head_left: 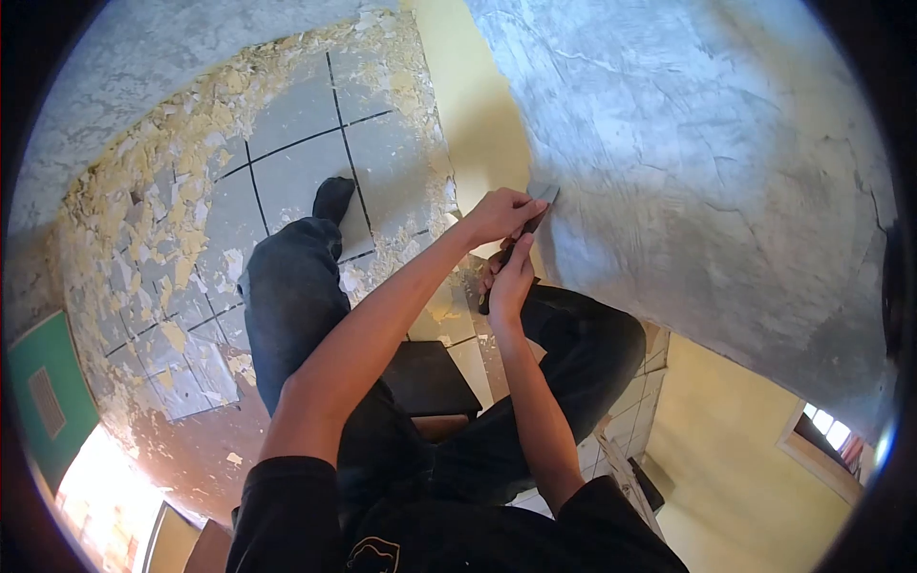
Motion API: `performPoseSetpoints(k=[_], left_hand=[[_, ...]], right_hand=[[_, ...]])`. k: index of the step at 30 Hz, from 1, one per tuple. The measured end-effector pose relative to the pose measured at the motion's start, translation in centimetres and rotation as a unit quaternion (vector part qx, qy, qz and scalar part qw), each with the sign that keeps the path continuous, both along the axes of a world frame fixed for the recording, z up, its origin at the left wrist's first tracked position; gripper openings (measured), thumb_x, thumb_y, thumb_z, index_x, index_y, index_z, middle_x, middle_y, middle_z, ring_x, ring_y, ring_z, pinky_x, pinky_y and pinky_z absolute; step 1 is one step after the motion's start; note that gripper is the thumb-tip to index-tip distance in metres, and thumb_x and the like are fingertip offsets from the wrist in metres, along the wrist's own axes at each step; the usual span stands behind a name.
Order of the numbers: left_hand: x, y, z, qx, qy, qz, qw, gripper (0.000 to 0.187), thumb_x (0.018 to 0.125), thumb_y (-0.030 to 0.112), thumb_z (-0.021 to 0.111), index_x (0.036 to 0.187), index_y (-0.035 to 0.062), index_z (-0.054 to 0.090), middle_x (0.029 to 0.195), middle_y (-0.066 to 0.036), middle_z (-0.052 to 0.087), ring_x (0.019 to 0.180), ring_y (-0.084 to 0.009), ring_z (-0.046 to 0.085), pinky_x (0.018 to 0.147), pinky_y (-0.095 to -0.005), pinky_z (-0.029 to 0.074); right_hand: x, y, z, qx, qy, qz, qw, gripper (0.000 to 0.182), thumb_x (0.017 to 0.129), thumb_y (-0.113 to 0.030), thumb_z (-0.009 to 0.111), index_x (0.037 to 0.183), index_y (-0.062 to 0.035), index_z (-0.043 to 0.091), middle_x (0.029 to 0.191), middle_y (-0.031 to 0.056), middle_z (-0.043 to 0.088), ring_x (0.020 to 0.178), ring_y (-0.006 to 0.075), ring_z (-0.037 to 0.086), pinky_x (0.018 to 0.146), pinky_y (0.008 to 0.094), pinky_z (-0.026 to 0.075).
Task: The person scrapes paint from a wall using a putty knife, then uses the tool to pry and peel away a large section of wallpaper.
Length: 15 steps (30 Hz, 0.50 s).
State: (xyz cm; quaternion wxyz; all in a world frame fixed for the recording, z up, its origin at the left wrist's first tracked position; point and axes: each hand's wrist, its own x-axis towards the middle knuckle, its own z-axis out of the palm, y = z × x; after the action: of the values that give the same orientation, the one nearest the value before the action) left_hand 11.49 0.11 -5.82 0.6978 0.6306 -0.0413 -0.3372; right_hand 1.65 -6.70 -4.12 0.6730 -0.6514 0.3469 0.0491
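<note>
A scraper with a flat grey blade (543,192) and a dark handle is held up against the wall, its blade at the line where grey plaster meets yellow paint. My right hand (513,275) is wrapped round the handle. Just above it, my left hand (498,216) is closed, its fingertips gripping the tool close to the blade. The grey wall (688,162) has a rough, patchy surface. Beside the tool runs a strip of yellow paint (475,105).
Paint flakes (172,210) litter the tiled floor (296,172), thickest along the far edge. My dark shoe (333,199) rests on the tiles. Beneath me is a black seat (430,377). A green panel (53,387) stands at far left, and a window (829,430) shows at right.
</note>
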Motion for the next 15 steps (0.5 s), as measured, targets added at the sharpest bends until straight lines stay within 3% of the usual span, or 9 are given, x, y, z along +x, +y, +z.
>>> performPoseSetpoints(k=[3,7,15], left_hand=[[-2.5,-0.4,0.1,0.036,-0.074,0.0,0.997,0.048,0.097,0.041,0.05,0.073,0.0002,0.056,0.057,-0.005,0.051,0.054,-0.0136,0.048,0.055,-0.0325,0.041],[-6.0,-1.7,0.1,0.062,-0.09,0.015,0.994,0.048,0.098,0.04,0.047,0.074,-0.0011,0.053,0.057,-0.006,0.05,0.056,-0.0157,0.046,0.057,-0.0342,0.042],[-8.1,-3.2,0.0,0.006,-0.027,0.012,1.0,0.043,0.098,0.037,0.047,0.077,0.0006,0.055,0.06,-0.006,0.054,0.05,-0.0134,0.052,0.05,-0.0314,0.043]], right_hand=[[-2.3,-0.4,0.1,0.022,-0.002,0.007,1.0,0.05,0.098,-0.056,0.032,0.083,-0.0088,0.041,0.057,-0.0003,0.037,0.039,0.0102,0.037,0.036,0.0268,0.032],[-5.1,-2.3,0.5,0.006,0.012,0.03,0.999,0.051,0.098,-0.056,0.032,0.081,-0.0094,0.04,0.056,-0.0009,0.038,0.038,0.0094,0.036,0.034,0.026,0.032],[-7.1,-5.2,0.7,-0.001,0.029,0.065,0.997,0.05,0.097,-0.057,0.033,0.086,-0.0089,0.044,0.055,-0.0021,0.038,0.037,0.0071,0.036,0.032,0.0244,0.029]])
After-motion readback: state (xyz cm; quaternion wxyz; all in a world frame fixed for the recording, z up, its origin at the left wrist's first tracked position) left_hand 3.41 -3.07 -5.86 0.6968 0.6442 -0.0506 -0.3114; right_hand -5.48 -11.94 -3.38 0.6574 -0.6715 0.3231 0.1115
